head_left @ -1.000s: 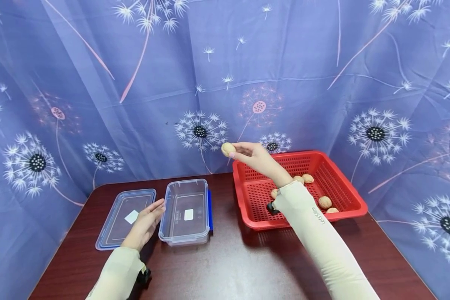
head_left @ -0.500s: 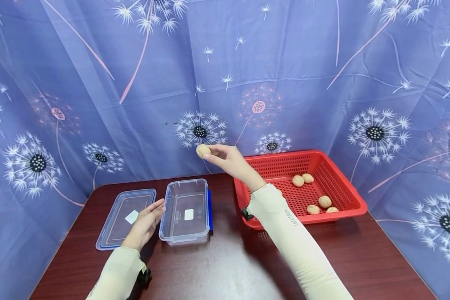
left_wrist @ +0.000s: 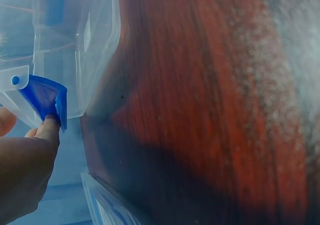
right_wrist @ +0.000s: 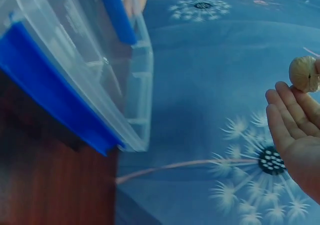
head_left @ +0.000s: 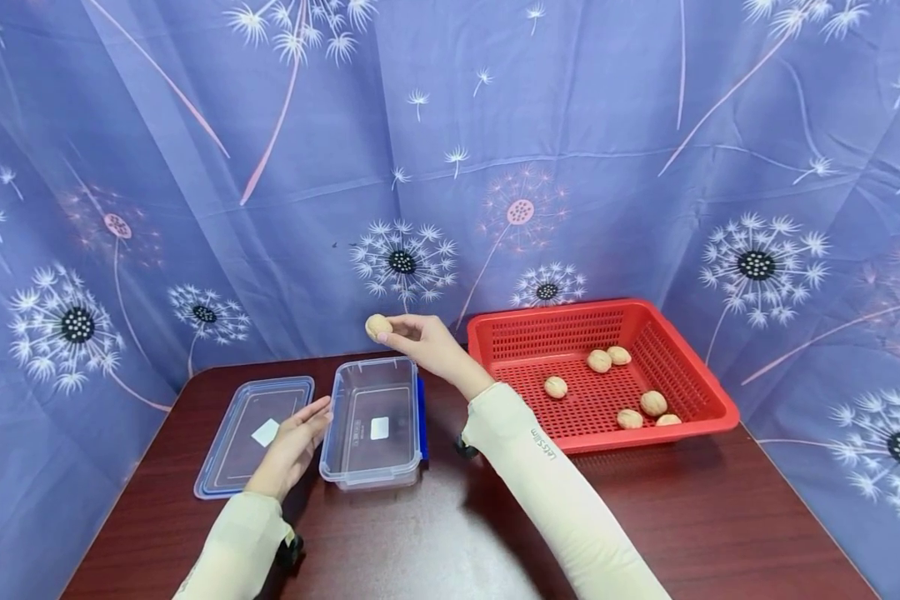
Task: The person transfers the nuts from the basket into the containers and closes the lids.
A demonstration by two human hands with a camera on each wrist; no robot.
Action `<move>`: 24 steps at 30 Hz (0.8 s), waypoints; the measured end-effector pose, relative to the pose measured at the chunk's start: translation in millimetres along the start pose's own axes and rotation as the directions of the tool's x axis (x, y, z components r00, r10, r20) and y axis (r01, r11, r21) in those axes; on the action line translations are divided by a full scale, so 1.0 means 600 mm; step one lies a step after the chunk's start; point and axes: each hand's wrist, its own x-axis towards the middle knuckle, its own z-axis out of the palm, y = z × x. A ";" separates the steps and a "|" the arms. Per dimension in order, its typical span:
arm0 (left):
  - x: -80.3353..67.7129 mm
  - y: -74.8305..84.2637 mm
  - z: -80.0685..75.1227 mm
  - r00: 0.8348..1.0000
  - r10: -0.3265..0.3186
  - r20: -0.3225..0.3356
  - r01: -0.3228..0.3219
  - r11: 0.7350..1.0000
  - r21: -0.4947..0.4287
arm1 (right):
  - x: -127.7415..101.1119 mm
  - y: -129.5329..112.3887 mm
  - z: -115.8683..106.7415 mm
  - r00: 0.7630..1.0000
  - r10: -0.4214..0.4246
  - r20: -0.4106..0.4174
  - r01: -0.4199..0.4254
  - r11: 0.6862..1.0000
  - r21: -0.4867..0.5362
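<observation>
Right fingers (head_left: 399, 331): we pinch a walnut (head_left: 378, 327) at our fingertips, thumb below and fingers above; in the right wrist view only the tips touch the shell.
Left fingers (head_left: 311, 414): they lie straight and relaxed against the left wall of the clear box (head_left: 373, 421), and in the left wrist view one fingertip touches its blue latch (left_wrist: 46, 97); nothing is gripped.
Right hand (head_left: 426, 342): raised above the tabletop's far edge, with the sleeve running back toward the near edge.
Left hand (head_left: 288, 450): rests on the tabletop (head_left: 705, 517) between the box and its lid (head_left: 253, 433).
Walnut: in the air, over the far rim of the clear box, not yet inside it.
Clear box: open and holding nothing that we can see, left of the tabletop's middle.
Lid: flat near the left edge, just beside the box.
Red basket (head_left: 701, 392): toward the far right corner, with five more walnuts (head_left: 651, 403) loose in it.
Risk, aim: we judge that a release here could strike the rim and send the nut rolling toward the far edge, since it hangs over the wall rather than the middle.
Risk, grip: the round shell could slip out early from so light a pinch.
Risk, box: a dropped nut could nudge the light box, as our left hand only rests against it.
</observation>
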 end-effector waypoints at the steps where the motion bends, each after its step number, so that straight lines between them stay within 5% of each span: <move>1: 0.000 0.000 0.000 1.000 -0.004 -0.001 0.004 1.000 0.002 | -0.002 0.004 0.005 1.000 0.010 -0.003 -0.010 1.000 0.001; 10: -0.001 0.000 0.000 1.000 -0.004 -0.001 0.004 1.000 0.013 | -0.022 0.031 0.052 1.000 0.004 0.002 -0.003 0.997 -0.078; 24: 0.002 0.000 -0.001 1.000 -0.006 -0.006 0.006 1.000 0.007 | -0.045 0.094 0.094 0.998 -0.020 0.052 0.035 0.947 -0.320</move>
